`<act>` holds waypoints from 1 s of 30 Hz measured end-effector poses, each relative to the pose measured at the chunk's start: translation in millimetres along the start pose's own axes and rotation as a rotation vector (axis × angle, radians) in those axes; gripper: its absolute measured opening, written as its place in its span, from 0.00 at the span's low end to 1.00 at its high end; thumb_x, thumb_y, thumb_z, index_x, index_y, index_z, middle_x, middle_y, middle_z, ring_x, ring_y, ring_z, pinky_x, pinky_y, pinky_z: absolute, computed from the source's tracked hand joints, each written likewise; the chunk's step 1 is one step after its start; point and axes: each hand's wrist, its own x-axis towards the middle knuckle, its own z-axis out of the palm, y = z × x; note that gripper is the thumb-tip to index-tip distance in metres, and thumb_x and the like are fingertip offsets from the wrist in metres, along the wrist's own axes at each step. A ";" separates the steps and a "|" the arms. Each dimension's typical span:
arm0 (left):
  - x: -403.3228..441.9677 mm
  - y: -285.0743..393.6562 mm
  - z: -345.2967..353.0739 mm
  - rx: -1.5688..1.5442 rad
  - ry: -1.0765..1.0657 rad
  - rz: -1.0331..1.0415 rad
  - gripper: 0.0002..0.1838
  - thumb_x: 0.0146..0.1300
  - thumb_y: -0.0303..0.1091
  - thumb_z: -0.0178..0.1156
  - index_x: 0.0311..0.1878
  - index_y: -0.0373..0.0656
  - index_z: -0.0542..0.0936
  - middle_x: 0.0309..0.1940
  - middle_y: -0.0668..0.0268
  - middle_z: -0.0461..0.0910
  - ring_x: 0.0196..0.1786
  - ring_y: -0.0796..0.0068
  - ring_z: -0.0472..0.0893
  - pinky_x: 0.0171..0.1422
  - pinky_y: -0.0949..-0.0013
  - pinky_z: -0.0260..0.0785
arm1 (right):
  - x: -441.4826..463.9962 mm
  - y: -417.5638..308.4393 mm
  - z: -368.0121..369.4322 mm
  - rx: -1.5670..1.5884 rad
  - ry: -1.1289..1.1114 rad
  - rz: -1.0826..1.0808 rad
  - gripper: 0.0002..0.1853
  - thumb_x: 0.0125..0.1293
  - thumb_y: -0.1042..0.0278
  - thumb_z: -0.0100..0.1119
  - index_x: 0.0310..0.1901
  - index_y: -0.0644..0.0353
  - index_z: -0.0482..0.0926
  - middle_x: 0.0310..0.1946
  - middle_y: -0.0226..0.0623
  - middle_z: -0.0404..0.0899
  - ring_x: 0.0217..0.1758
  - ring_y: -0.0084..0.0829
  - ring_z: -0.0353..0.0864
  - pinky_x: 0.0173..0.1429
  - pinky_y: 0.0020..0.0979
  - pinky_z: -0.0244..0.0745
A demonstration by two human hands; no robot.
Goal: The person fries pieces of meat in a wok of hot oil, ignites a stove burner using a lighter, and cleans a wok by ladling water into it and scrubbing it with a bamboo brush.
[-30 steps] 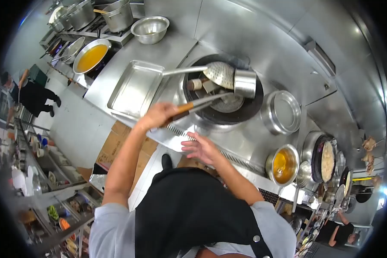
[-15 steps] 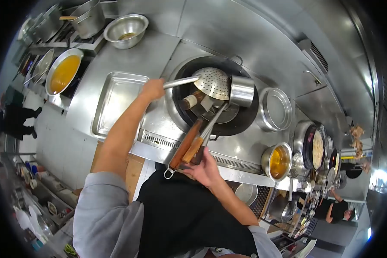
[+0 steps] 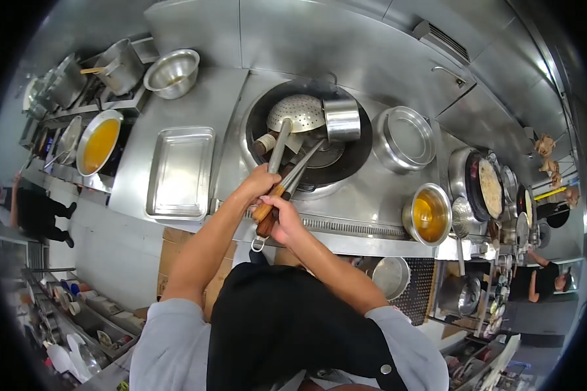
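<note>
A perforated ladle (image 3: 298, 112) rests bowl-down over a black wok (image 3: 362, 151), its metal handle pointing towards me. My left hand (image 3: 259, 184) is closed around the lower end of that handle. Just below it, my right hand (image 3: 287, 221) grips a bundle of wooden-handled utensils (image 3: 267, 212); their metal shafts reach into the wok, and what their far ends are is partly hidden. A steel pot (image 3: 341, 120) lies tilted in the wok beside the ladle's bowl. A brown object with a pale band (image 3: 265, 143) lies at the wok's left side, its kind unclear.
Left on the steel counter is a rectangular tray (image 3: 181, 173), with a steel bowl (image 3: 171, 75) behind. Rightward stand a round pan (image 3: 411, 138), a bowl of yellow liquid (image 3: 430, 215) and a flatbread (image 3: 490, 189) on a dark pan. Other people stand far left and far right.
My left hand has swung the ladle's handle round from the left to point towards me. My right hand, open under the wooden handles before, has closed on them, and both hands now meet.
</note>
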 end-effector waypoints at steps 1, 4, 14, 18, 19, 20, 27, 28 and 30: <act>-4.8 3.8 1.9 -0.085 0.002 0.009 0.14 0.58 0.29 0.63 0.47 0.32 0.79 0.35 0.59 0.81 0.36 0.68 0.79 0.41 0.63 0.73 | -0.1 0.0 5.4 -0.001 -0.014 -0.011 0.15 0.65 0.68 0.65 0.51 0.61 0.76 0.41 0.40 0.82 0.41 0.39 0.86 0.47 0.42 0.83; -14.4 4.9 8.9 -0.025 0.046 0.034 0.18 0.61 0.28 0.62 0.53 0.30 0.78 0.40 0.57 0.82 0.39 0.68 0.81 0.45 0.62 0.76 | -5.0 1.5 -2.1 -0.057 -0.043 -0.063 0.15 0.63 0.71 0.65 0.51 0.62 0.76 0.39 0.39 0.83 0.39 0.38 0.86 0.45 0.41 0.84; -77.2 -3.4 14.3 -0.121 0.115 0.166 0.16 0.60 0.28 0.63 0.51 0.33 0.79 0.39 0.60 0.81 0.41 0.69 0.80 0.49 0.63 0.74 | -36.2 31.6 -4.9 -0.232 -0.010 -0.114 0.17 0.62 0.74 0.65 0.52 0.62 0.74 0.39 0.38 0.81 0.35 0.35 0.86 0.38 0.40 0.86; -77.7 -0.3 -9.4 -0.022 0.155 0.201 0.19 0.58 0.29 0.62 0.52 0.31 0.78 0.41 0.57 0.82 0.43 0.67 0.80 0.51 0.63 0.74 | -36.7 40.6 14.3 -0.258 0.009 -0.144 0.15 0.64 0.70 0.65 0.50 0.63 0.74 0.36 0.39 0.81 0.35 0.38 0.86 0.40 0.38 0.84; -83.8 0.9 -16.9 -0.036 0.165 0.190 0.19 0.58 0.29 0.62 0.52 0.31 0.78 0.41 0.57 0.82 0.43 0.67 0.80 0.51 0.63 0.74 | -38.1 44.8 21.3 -0.268 0.014 -0.127 0.15 0.64 0.70 0.65 0.50 0.63 0.74 0.36 0.39 0.81 0.35 0.38 0.86 0.40 0.38 0.84; -90.4 2.3 -24.7 -0.027 0.191 0.218 0.19 0.57 0.30 0.62 0.51 0.30 0.78 0.39 0.53 0.83 0.42 0.62 0.82 0.51 0.61 0.75 | -40.4 49.5 28.8 -0.277 -0.010 -0.123 0.16 0.63 0.70 0.65 0.50 0.63 0.74 0.36 0.39 0.81 0.35 0.38 0.86 0.40 0.38 0.84; -151.2 -28.0 -97.9 0.062 0.304 0.264 0.26 0.55 0.33 0.62 0.53 0.24 0.73 0.44 0.38 0.81 0.48 0.45 0.83 0.57 0.53 0.74 | -31.2 123.6 59.7 -0.360 -0.048 -0.091 0.18 0.60 0.73 0.67 0.49 0.63 0.72 0.36 0.39 0.78 0.35 0.41 0.87 0.39 0.43 0.85; -159.2 -37.6 -109.4 0.028 0.331 0.194 0.26 0.55 0.33 0.62 0.54 0.25 0.73 0.45 0.38 0.81 0.49 0.45 0.83 0.58 0.53 0.73 | -28.9 135.2 64.0 -0.396 -0.079 -0.064 0.17 0.60 0.73 0.67 0.48 0.64 0.72 0.35 0.39 0.78 0.35 0.41 0.87 0.39 0.43 0.85; -170.0 -62.7 -133.0 0.002 0.351 0.119 0.26 0.55 0.33 0.62 0.54 0.25 0.73 0.46 0.38 0.81 0.50 0.45 0.83 0.59 0.53 0.73 | -18.5 158.2 65.8 -0.426 -0.126 0.005 0.16 0.60 0.75 0.68 0.47 0.64 0.72 0.33 0.41 0.79 0.33 0.41 0.87 0.39 0.43 0.85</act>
